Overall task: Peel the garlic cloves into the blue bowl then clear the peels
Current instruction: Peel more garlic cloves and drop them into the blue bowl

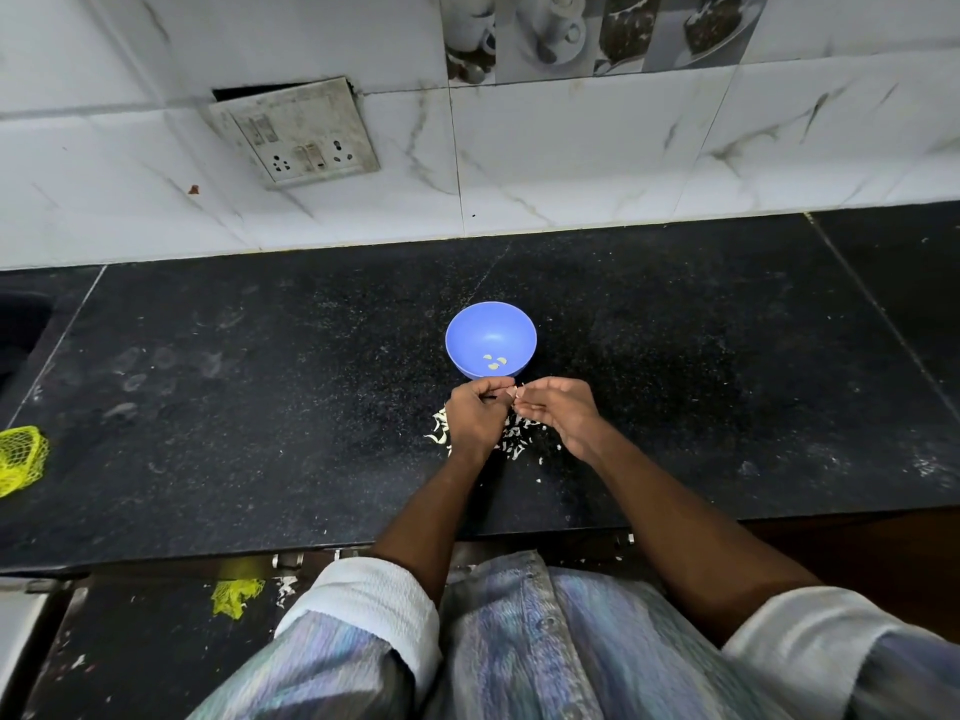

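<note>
1. Three or so peeled garlic cloves [494,361] lie in the blue bowl [467,330], which stands on the black counter [234,407] at about 12 o'clock from the hands, just beyond them.
2. The left hand [475,415] has its fingers curled in, pinching a small pale clove [512,391] at its fingertips; the right hand [558,410], at 3 o'clock of the left, meets it there with fingers loosely bent, seemingly picking at the skin, though what it holds is too small to tell.
3. A scatter of white peels [514,444] lies on the counter under and at 6 o'clock of the hands.
4. Handling, as a judgement: a clove is light, firm and small, and turns slippery once bare, so it is best held by its sides between thumb and forefinger while a nail lifts the skin from the root end.
5. The peels look papery and weightless; they will likely cling and drift, so sweeping them together with the edge of a hand should suit better than picking.
6. The bowl looks like light plastic and may slide if knocked.
7. No brand, label or readable writing shows anywhere; the switch plate [296,132] on the wall at 11 o'clock bears none either.
</note>
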`<state>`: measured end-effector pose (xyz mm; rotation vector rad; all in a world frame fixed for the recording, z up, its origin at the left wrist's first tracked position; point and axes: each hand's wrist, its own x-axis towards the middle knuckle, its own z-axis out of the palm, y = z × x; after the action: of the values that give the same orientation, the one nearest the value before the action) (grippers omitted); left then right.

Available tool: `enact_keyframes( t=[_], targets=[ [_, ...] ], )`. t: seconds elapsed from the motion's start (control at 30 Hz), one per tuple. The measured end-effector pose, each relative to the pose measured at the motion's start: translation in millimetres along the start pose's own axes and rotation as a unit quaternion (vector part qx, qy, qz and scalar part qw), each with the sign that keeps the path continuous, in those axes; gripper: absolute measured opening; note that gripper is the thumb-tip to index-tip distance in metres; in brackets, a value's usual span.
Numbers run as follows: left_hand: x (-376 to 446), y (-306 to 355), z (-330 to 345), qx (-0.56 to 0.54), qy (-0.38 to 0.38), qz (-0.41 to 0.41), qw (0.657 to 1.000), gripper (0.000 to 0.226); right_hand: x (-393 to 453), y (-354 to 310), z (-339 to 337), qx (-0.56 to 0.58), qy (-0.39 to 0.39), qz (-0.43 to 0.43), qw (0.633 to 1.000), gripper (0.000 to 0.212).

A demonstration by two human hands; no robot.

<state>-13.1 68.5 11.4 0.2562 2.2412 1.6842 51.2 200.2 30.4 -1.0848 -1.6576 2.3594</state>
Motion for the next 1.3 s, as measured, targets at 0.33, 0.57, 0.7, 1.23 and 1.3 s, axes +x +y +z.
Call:
enact_keyframes(
  t=[0.33, 0.57, 0.7, 1.23, 1.3],
  targets=[
    [-4.8, 5.7, 2.1, 0.061, 0.027, -0.018, 0.998, 0.005, -2.7, 2.0, 1.0, -0.045, -0.016, -0.047, 0.998, 0.024],
    [-8.7, 10.1, 0.1, 0.119, 0.026, 0.052, 0.991, 0.008, -4.4, -0.4, 3.8, -0.039, 0.005, -0.052, 0.998, 0.017],
    [-8.5, 8.6, -1.2, 0.130, 0.025, 0.074, 0.988, 0.015, -5.1, 0.8, 3.3, -0.027, 0.011, -0.058, 0.998, 0.016],
    [-7.1, 5.1, -4.0, 0.092, -0.003, 0.036, 0.995, 0.011, -4.3, 0.5, 1.9, -0.017, -0.007, -0.018, 1.000, 0.013],
    [-8.5, 8.2, -4.8, 0.103, -0.001, 0.046, 0.994, 0.009, -4.1, 0.1, 2.9, -0.028, 0.006, -0.020, 0.999, 0.013]
  ],
)
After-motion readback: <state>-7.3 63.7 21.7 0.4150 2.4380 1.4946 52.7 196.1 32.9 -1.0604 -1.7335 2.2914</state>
